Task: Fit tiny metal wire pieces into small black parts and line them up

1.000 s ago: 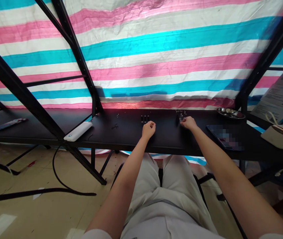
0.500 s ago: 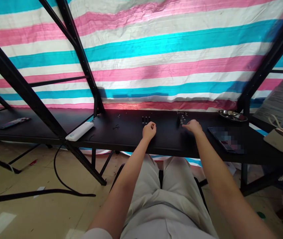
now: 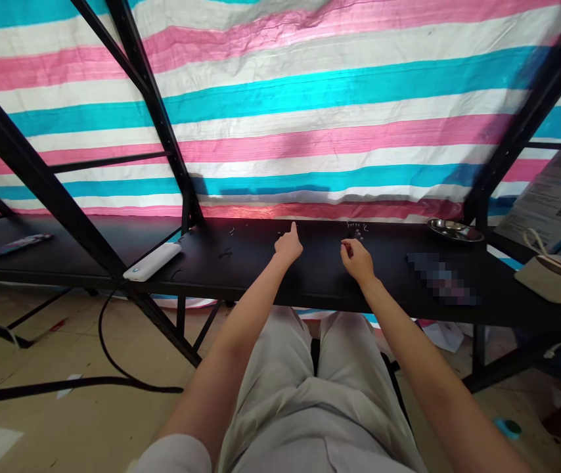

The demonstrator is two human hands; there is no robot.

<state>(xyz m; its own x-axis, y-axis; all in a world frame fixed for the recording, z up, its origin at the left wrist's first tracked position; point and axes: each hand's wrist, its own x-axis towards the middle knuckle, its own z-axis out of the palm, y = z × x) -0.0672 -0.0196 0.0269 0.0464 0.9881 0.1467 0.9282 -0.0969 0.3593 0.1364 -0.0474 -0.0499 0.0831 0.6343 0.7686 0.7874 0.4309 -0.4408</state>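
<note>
My left hand is over the middle of the black tabletop, its index finger stretched forward and the other fingers curled. It covers most of the small dark cylindrical pieces there; only a bit of a small piece shows beside it. My right hand is a short way to the right, with thumb and fingers drawn together. What they hold, if anything, is too small to make out. Just beyond its fingertips stand several small grey-and-black pieces. Tiny pale bits lie in a row behind them.
On the right are a shiny metal dish, a blurred-out phone and a beige pouch. Leftward lie thin black bits and a white power strip. Black metal posts frame the table before a striped sheet.
My left index finger has stretched forward over the dark pieces. My right hand has moved left, away from the right side of the small grey pieces. The view has shifted slightly.
</note>
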